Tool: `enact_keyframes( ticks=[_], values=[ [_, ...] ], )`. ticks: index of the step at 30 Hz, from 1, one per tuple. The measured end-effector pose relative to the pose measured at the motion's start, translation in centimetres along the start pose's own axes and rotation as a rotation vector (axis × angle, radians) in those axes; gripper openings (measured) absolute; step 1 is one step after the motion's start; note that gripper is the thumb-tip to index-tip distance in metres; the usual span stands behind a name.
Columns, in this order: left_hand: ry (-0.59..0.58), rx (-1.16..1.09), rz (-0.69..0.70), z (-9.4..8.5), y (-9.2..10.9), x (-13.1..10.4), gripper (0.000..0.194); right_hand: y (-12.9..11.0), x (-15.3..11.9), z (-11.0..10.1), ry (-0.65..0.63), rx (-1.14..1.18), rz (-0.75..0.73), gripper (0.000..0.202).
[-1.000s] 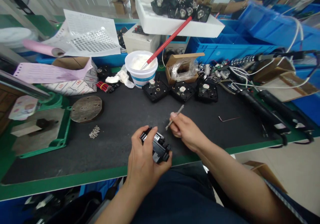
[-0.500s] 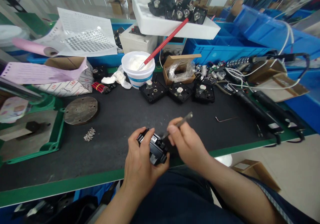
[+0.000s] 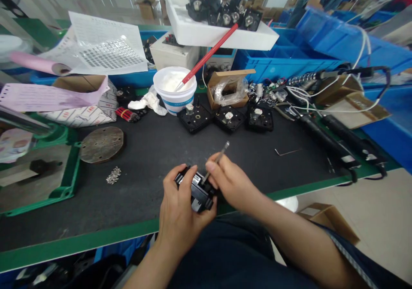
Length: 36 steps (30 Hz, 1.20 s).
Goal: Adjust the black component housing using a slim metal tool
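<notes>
Head view — left hand (image 3: 180,211) fingers grip black part (image 3: 196,190); right hand (image 3: 230,184) fingers pinch tweezers (image 3: 216,162).

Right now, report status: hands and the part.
Left hand grips black part. Right hand holds tweezers, tip in the part. Nothing between them.

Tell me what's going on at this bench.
A person sits at a black work mat. The left hand grips a small black part; the right hand holds thin metal tweezers with the tip at that part. Three similar black parts sit behind, near a white tub.
</notes>
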<state>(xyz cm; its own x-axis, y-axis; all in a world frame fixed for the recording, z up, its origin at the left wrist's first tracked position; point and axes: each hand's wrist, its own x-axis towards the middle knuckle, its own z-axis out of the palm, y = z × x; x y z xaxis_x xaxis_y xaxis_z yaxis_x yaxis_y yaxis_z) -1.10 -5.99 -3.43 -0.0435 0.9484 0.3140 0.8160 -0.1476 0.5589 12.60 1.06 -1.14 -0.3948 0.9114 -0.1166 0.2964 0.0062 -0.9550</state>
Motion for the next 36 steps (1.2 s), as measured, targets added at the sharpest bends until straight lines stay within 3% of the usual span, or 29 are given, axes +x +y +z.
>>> enact_keyframes(
  ticks=[3, 5, 8, 10, 12, 14, 16, 19, 21, 24, 26, 28, 30, 33, 34, 36],
  values=[
    [0.012, -0.004, -0.034, 0.0, 0.2, -0.1, 0.059, 0.5, 0.4, -0.3, 0.086, 0.177, 0.121, 0.033],
    [0.012, -0.012, -0.027, 0.0, 0.1, -0.1, 0.060, 0.1, 0.0, -0.3, 0.118, 0.067, 0.034, 0.028],
    [0.011, -0.009, 0.029, 0.1, -0.1, 0.0, 0.061, -0.7, -0.7, 0.1, 0.001, -0.163, -0.155, 0.017],
    [0.019, 0.004, 0.039, 0.1, -0.1, 0.0, 0.060, -0.6, -0.4, 0.2, -0.039, -0.098, -0.086, 0.021],
    [0.027, 0.006, 0.000, 0.0, 0.1, 0.0, 0.058, -0.1, 0.3, 0.0, 0.022, 0.068, 0.071, 0.029],
    [0.023, 0.000, -0.039, 0.0, 0.2, 0.0, 0.057, 0.2, 0.5, -0.3, 0.113, 0.153, 0.133, 0.033],
    [0.010, -0.010, -0.038, 0.0, 0.3, -0.1, 0.058, 0.0, 0.1, -0.3, 0.132, 0.045, 0.042, 0.028],
    [0.007, -0.032, -0.016, 0.0, 0.2, -0.1, 0.058, -0.5, -0.5, -0.1, 0.028, -0.138, -0.136, 0.020],
    [0.016, -0.031, -0.017, 0.0, 0.2, -0.1, 0.058, -0.4, -0.4, -0.1, 0.005, -0.085, -0.068, 0.025],
    [0.027, -0.017, -0.032, 0.0, 0.1, -0.2, 0.059, -0.1, 0.0, -0.4, 0.122, 0.014, 0.093, 0.031],
    [0.025, -0.022, -0.021, 0.0, 0.1, -0.2, 0.060, -0.2, -0.2, -0.4, 0.135, -0.100, -0.010, 0.027],
    [0.023, -0.028, 0.001, 0.0, 0.2, -0.1, 0.060, -0.4, -0.4, -0.2, 0.057, -0.232, -0.149, 0.022],
    [0.026, -0.020, 0.001, 0.1, 0.2, -0.1, 0.059, -0.3, -0.3, -0.2, -0.001, -0.213, -0.126, 0.024],
    [0.027, 0.003, -0.027, 0.1, 0.2, -0.1, 0.058, 0.0, 0.0, -0.4, 0.112, -0.053, 0.087, 0.033],
    [0.026, 0.004, -0.029, 0.1, 0.2, -0.1, 0.058, -0.1, 0.0, -0.4, 0.146, -0.054, 0.089, 0.032],
    [0.026, 0.002, 0.001, 0.1, 0.0, -0.1, 0.058, -0.3, -0.4, -0.2, 0.126, -0.168, -0.064, 0.026]
  ],
)
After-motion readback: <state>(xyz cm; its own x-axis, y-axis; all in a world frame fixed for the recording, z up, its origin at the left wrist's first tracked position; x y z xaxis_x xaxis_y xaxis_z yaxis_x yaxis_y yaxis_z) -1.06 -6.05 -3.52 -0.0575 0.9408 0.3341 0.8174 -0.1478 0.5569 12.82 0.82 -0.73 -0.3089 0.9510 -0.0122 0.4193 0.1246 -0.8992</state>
